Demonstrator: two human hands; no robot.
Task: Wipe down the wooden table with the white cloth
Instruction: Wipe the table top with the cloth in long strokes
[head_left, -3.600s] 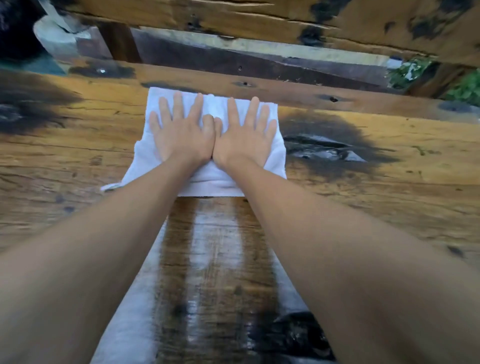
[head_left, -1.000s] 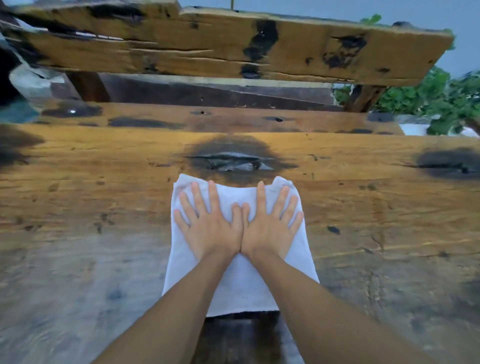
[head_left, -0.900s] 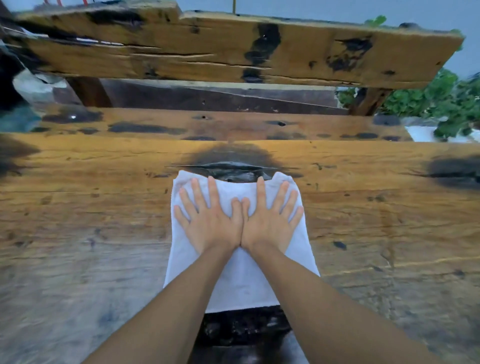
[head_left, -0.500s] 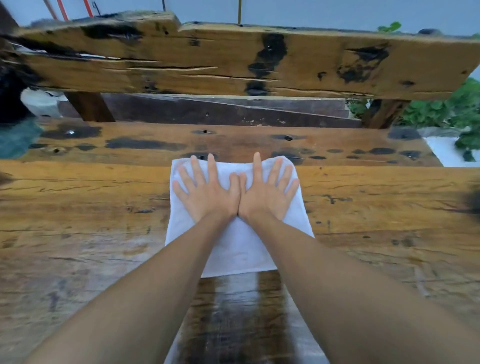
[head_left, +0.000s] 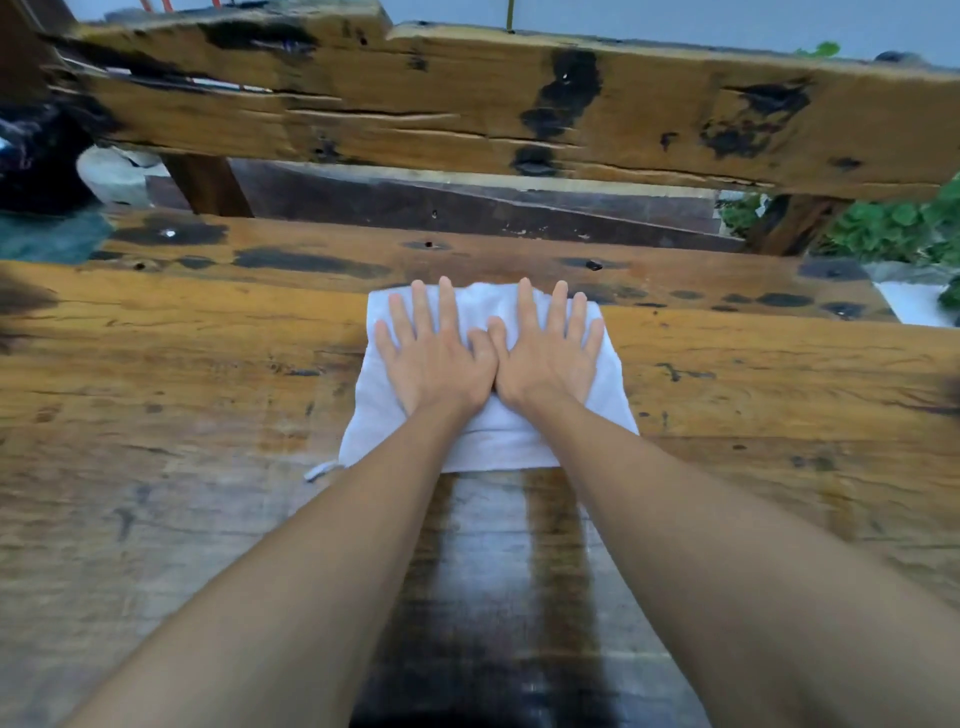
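A white cloth (head_left: 493, 441) lies flat on the rough wooden table (head_left: 182, 389), near its far edge. My left hand (head_left: 436, 358) and my right hand (head_left: 545, 353) press down on it side by side, palms flat, fingers spread, thumbs touching. Neither hand grips the fabric. The fingertips reach the cloth's far edge. A dark wet streak (head_left: 498, 571) runs on the wood from the cloth back toward me, between my forearms.
Past the table's far edge stands a wooden bench with a stained seat plank (head_left: 467, 254) and a thick backrest plank (head_left: 467, 104). Green plants (head_left: 893, 228) grow at the right. A dark object (head_left: 36, 156) sits at the far left.
Both hands have slid the cloth away from me, from mid-table to the far edge. A wet, darker strip now shows on the wood behind it.
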